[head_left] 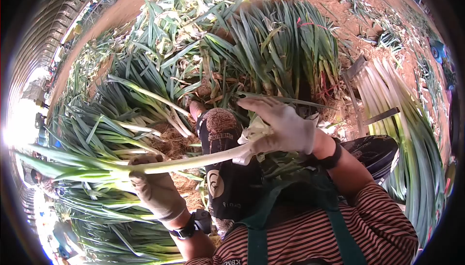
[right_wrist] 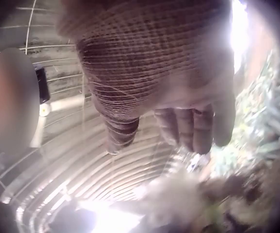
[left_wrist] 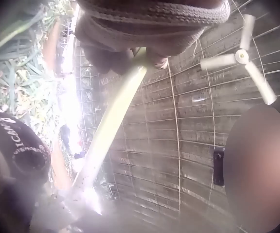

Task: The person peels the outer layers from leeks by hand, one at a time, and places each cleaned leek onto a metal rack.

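A long leek (head_left: 193,163) lies across the person's lap, green leaves to the left and pale root end to the right. The gloved left hand (head_left: 157,190) grips it where the leaves meet the stalk; in the left wrist view, this hand (left_wrist: 149,29) has its fingers curled round the leek (left_wrist: 113,114). Beside the pale end is the gloved right hand (head_left: 286,124), its fingers extended. Loose whitish leaf layers (head_left: 254,132) hang there; whether it touches them cannot be told. The right wrist view shows that hand (right_wrist: 154,73) with straight fingers and thumb apart.
Untrimmed leeks (head_left: 121,105) are heaped at the left. An upright bunch (head_left: 286,47) stands ahead, with leaf scraps (head_left: 179,13) beyond. Cleaned leeks (head_left: 407,129) lie at the right by a metal frame (head_left: 382,116). The person's knee (head_left: 220,136) is below the leek.
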Motion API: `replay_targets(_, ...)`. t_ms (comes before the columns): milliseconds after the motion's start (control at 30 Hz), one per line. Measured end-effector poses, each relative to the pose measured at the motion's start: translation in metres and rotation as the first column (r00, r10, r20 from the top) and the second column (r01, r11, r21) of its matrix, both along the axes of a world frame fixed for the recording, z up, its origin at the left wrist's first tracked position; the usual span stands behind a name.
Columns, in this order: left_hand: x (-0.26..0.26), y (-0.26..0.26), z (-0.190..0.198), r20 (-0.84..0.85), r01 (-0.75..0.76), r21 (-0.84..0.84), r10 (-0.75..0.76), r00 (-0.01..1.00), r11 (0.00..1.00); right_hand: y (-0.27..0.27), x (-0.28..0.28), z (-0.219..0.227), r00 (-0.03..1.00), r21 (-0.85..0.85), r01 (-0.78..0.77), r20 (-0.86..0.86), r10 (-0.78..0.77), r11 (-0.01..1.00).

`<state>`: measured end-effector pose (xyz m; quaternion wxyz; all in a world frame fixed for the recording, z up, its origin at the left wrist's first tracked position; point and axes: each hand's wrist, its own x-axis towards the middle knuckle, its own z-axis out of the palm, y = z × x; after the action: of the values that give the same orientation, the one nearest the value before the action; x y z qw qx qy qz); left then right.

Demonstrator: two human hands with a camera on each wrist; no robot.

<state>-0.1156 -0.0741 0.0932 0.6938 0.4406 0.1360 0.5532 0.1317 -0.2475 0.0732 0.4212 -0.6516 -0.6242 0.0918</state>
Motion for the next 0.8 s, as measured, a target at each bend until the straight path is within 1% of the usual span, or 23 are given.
replay_targets(67, 0.013, 0.004, 0.008, 0.169, 0.122, -0.036, -0.114, 0.979, 0.992, 0.013, -0.005, -0.01, 0.99, -0.022, -0.103, -0.097, 0.101, 0.994)
replay_targets(100, 0.021, 0.005, 0.008, 0.205, 0.073, -0.138, -0.043, 0.978, 0.988, 0.017, -0.007, -0.016, 0.965, 0.023, -0.228, -0.128, 0.229, 0.973)
replay_targets(133, 0.025, 0.01, 0.004, 0.281, 0.216, -0.148, -0.169, 0.945, 0.965, 0.019, -0.013, -0.011, 0.907, -0.138, -0.315, -0.336, 0.255, 0.939)
replay_targets(167, 0.028, 0.017, -0.004, 0.357, 0.356, -0.149, -0.286, 0.889, 0.922, 0.019, -0.021, -0.002, 0.815, -0.275, -0.423, -0.531, 0.23, 0.864)
replay_targets(200, 0.031, 0.021, -0.009, 0.434, 0.491, -0.136, -0.394, 0.811, 0.861, 0.018, -0.028, 0.002, 0.702, -0.376, -0.539, -0.696, 0.155, 0.753)
replay_targets(233, 0.037, 0.021, -0.006, 0.434, 0.471, -0.192, -0.356, 0.828, 0.861, 0.025, -0.038, -0.008, 0.886, -0.058, -0.401, -0.279, 0.371, 0.914)
replay_targets(267, 0.04, 0.029, -0.011, 0.457, 0.519, -0.187, -0.394, 0.797, 0.834, 0.016, -0.036, -0.011, 0.869, -0.212, -0.432, -0.358, 0.341, 0.877)
replay_targets(300, 0.045, 0.033, -0.014, 0.511, 0.568, -0.226, -0.4, 0.761, 0.791, 0.001, -0.033, -0.01, 0.852, -0.358, -0.464, -0.431, 0.298, 0.81)
replay_targets(333, 0.049, 0.037, -0.016, 0.564, 0.616, -0.26, -0.401, 0.722, 0.743, -0.007, -0.031, 0.005, 0.836, -0.489, -0.496, -0.493, 0.242, 0.717)
replay_targets(367, 0.05, 0.045, -0.022, 0.553, 0.631, -0.263, -0.422, 0.718, 0.729, -0.017, -0.032, 0.009, 0.832, -0.498, -0.492, -0.511, 0.217, 0.715)
replay_targets(400, 0.053, 0.051, -0.026, 0.564, 0.677, -0.262, -0.46, 0.686, 0.688, -0.025, -0.028, 0.006, 0.848, -0.477, -0.48, -0.468, 0.25, 0.736)
replay_targets(467, 0.06, 0.06, -0.04, 0.577, 0.681, -0.305, -0.44, 0.688, 0.665, -0.044, -0.017, -0.001, 0.876, -0.428, -0.456, -0.372, 0.308, 0.78)
replay_targets(500, 0.064, 0.063, -0.047, 0.562, 0.67, -0.329, -0.432, 0.706, 0.666, -0.056, -0.011, -0.011, 0.865, -0.301, -0.445, -0.39, 0.317, 0.843)
replay_targets(533, 0.066, 0.068, -0.053, 0.543, 0.641, -0.346, -0.411, 0.732, 0.685, -0.071, -0.005, -0.007, 0.872, -0.37, -0.435, -0.401, 0.28, 0.821)
replay_targets(600, 0.063, 0.087, -0.06, 0.461, 0.49, -0.454, -0.275, 0.844, 0.744, -0.107, 0.002, 0.011, 0.897, -0.503, -0.384, -0.401, 0.184, 0.775)
replay_targets(633, 0.059, 0.097, -0.065, 0.443, 0.447, -0.394, -0.26, 0.858, 0.803, -0.127, 0.004, 0.017, 0.914, -0.566, -0.342, -0.387, 0.124, 0.75)
replay_targets(667, 0.052, 0.114, -0.072, 0.433, 0.476, -0.269, -0.336, 0.836, 0.838, -0.151, 0.009, 0.009, 0.945, -0.605, -0.289, -0.306, 0.119, 0.742)
replay_targets(700, 0.05, 0.122, -0.068, 0.522, 0.537, -0.299, -0.336, 0.784, 0.789, -0.175, 0.015, -0.005, 0.968, -0.638, -0.234, -0.223, 0.115, 0.733)
replay_targets(733, 0.047, 0.124, -0.065, 0.605, 0.596, -0.324, -0.324, 0.728, 0.735, -0.179, 0.015, -0.005, 0.983, -0.668, -0.18, -0.142, 0.114, 0.722)
replay_targets(767, 0.05, 0.122, -0.065, 0.506, 0.477, -0.377, -0.254, 0.824, 0.794, -0.178, 0.014, -0.008, 0.997, -0.672, -0.078, -0.05, 0.06, 0.737)
replay_targets(800, 0.052, 0.117, -0.066, 0.525, 0.469, -0.377, -0.233, 0.819, 0.799, -0.172, 0.014, -0.01, 0.999, -0.666, 0.025, 0.043, 0.005, 0.745)
